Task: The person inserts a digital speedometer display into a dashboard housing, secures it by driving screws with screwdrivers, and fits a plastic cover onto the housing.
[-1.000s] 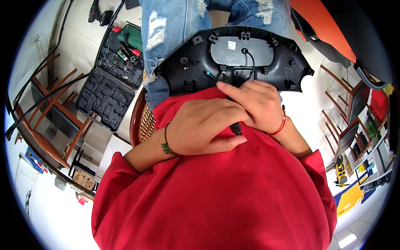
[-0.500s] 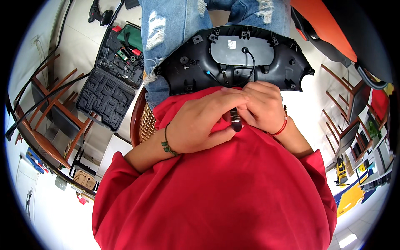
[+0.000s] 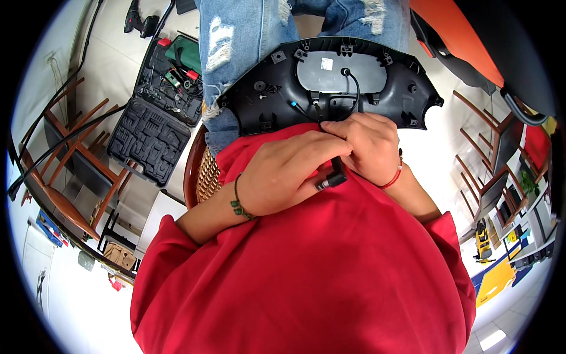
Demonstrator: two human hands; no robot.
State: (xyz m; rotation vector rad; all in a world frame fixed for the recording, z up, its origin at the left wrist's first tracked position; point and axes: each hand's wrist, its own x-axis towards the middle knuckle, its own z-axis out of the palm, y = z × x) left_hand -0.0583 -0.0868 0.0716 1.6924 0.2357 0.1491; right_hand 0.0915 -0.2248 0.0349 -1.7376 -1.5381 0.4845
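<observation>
A black plastic panel [image 3: 277, 105], its inner side up, lies across my lap. Set into it is a grey oval plate [image 3: 318, 82], from which a black cable [image 3: 358, 94] loops down toward my hands. My left hand [image 3: 274, 171] is closed, fingers bent against the right hand, with a black right-angle plug [image 3: 336, 177] with a metal end at its thumb. My right hand [image 3: 371, 144] is curled beside it, gripping what looks like the plug's cable; its fingers hide most of that. Small dark screws [image 3: 272, 89] sit in the panel's left part.
An open black tool case [image 3: 150, 138] with loose tools lies on the floor to the left, a cordless drill [image 3: 140, 25] beyond it. Wooden chairs [image 3: 76, 159] stand at both sides. An orange and black machine [image 3: 466, 41] rises at the far right.
The plug has turned between my hands: its metal end now points left along the left thumb, and more of it shows. The right hand has shifted slightly; the panel stays put.
</observation>
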